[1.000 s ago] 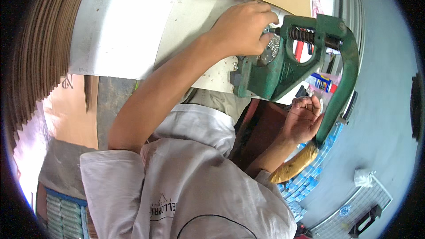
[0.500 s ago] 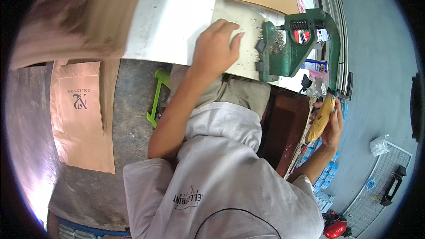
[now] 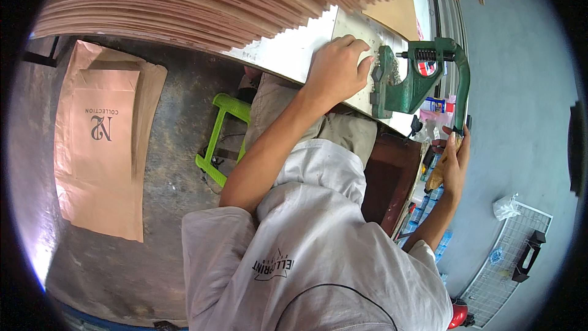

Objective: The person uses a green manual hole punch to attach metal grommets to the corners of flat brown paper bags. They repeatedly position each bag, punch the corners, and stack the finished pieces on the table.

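A green hand press point(image 3: 401, 89) with a spring and a long curved lever point(image 3: 463, 83) stands at the edge of a white tabletop point(image 3: 288, 46). My right hand point(image 3: 454, 162) is closed around the lever's yellow-wrapped handle point(image 3: 436, 176). Left of the press, my left hand point(image 3: 340, 68) rests over a pale board point(image 3: 350, 24). Its thumb is apart from the bent fingers, and I see nothing between them. Tiny metal pieces point(image 3: 397, 75) lie by the press; they look like small rings.
A thick stack of brown paper sheets or bags point(image 3: 184, 6) crosses the top of the view. Another brown paper bag point(image 3: 101, 141) lies at the left over the floor. A bright green stool point(image 3: 214, 138) stands beside my legs. At the far right, a wire grid point(image 3: 499, 270) is against the grey wall.
The view has shifted, and the brown paper stack now spreads across the top. My left hand is closer to the press with its fingers more bent. My right hand has moved up the handle.
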Demonstrator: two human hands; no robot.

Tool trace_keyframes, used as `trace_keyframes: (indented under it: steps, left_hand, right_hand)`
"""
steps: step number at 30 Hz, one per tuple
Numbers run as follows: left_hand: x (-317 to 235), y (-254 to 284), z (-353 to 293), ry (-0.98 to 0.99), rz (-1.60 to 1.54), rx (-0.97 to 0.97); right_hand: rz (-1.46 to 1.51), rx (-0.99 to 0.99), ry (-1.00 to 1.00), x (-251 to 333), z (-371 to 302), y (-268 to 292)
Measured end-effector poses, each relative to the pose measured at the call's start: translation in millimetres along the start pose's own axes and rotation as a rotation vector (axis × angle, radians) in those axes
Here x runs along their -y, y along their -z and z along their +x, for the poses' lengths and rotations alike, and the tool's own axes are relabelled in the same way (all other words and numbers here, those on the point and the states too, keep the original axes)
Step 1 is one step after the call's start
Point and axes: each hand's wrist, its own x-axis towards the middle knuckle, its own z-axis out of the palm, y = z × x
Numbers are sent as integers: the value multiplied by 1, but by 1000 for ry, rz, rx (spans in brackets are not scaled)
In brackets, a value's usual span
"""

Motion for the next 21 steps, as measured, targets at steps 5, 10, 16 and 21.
trace_keyframes:
  steps: [5,10,16,21]
  left_hand:
    - [-1,2,0,3,-19,-7]
    - [-1,3,0,0,-22,-7]
    - [0,4,1,9,-18,13]
    - [-2,4,1,9,-33,10]
  right_hand:
    - [21,4,9,7,-3,-4]
    - [-50,-39,25,-1,-2,-1]
    - [-52,34,14,13,-3,6]
    - [-15,56,-84,11,-7,10]
